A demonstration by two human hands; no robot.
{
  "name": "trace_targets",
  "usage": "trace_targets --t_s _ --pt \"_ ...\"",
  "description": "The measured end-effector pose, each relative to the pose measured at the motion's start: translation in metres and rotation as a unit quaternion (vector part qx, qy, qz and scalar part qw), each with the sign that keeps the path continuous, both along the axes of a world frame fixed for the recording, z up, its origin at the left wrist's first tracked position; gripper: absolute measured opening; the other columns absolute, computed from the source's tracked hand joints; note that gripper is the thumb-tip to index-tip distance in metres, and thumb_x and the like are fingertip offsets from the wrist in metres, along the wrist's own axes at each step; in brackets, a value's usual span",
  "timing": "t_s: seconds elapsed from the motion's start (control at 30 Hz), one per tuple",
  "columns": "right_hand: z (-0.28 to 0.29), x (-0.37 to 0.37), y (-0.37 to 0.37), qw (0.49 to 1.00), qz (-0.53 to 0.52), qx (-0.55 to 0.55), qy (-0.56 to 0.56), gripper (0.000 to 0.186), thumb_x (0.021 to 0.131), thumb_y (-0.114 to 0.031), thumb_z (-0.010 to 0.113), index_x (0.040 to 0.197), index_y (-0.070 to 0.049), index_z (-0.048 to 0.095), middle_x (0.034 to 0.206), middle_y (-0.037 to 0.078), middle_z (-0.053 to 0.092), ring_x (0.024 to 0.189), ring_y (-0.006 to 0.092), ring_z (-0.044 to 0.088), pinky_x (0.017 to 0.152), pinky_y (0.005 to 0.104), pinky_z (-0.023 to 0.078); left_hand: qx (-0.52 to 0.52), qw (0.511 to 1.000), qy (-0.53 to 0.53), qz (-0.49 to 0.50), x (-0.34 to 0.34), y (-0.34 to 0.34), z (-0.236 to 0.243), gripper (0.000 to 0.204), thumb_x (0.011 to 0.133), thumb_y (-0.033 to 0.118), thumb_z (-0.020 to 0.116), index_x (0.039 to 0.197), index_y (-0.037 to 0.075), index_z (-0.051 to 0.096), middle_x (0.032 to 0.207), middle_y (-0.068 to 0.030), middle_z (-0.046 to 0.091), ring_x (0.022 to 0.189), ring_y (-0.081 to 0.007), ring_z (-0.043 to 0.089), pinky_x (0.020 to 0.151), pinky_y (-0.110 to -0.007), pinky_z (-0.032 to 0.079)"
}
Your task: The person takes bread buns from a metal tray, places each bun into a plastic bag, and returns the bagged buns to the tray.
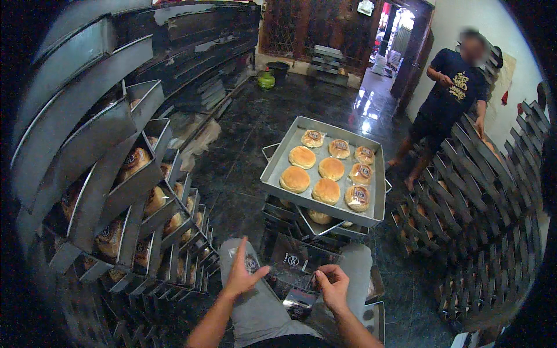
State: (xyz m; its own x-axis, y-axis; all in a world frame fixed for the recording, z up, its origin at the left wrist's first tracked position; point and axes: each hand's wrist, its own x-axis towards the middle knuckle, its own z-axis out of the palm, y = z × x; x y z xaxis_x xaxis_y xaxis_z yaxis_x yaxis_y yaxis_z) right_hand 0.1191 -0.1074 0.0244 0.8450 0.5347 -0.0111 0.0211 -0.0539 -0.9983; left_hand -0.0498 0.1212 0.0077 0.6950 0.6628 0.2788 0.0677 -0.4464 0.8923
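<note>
My left hand (242,274) is over my left thigh, its fingers stretched up and the thumb apart. Beside it, a small clear wrapper with a dark print (252,263) lies against my trouser leg. My right hand (333,285) is closed in a pinch at the edge of a clear plastic bag (295,260) with a white print, spread between my knees. Further printed plastic (300,301) lies lower in my lap. In front of me a metal tray (279,164) holds several bare round buns (326,190) and, mostly along its right and far sides, several wrapped ones (357,198).
More trays of buns are stacked beneath this one. Tall crisscrossed tray stacks (152,174) rise close on my left and others (464,197) on my right. A person (452,87) stands at the right-hand stacks. A green gas cylinder (266,79) sits at the back near an open doorway.
</note>
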Motion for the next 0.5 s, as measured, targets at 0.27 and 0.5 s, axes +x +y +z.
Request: trace_targets --t_s 0.27,0.5 --pt "0.047 0.025 -0.018 0.989 0.038 -0.104 -0.102 0.015 0.093 -0.015 0.071 0.087 -0.001 0.071 0.086 0.007 0.072 0.074 0.0114 0.064 0.07 0.03 0.052 -0.476 0.869 -0.126 0.044 0.068 -0.054 -0.01 0.02 0.098 0.02 0.069 0.085 0.008 0.06 0.071 0.0032 0.056 0.057 -0.0049 0.048 0.047 -0.023 0.038" --pt "0.132 0.226 0.138 0.871 0.103 -0.11 -0.468 0.041 0.095 -0.03 0.065 0.121 0.001 0.061 0.122 0.025 0.064 0.115 0.039 0.06 0.096 0.0475 0.048 -0.583 0.796 -0.147 0.074 0.057 -0.04 0.002 0.027 0.104 0.035 0.058 0.091 0.012 0.055 0.07 0.0028 0.05 0.051 -0.0064 0.038 0.045 -0.024 0.031"
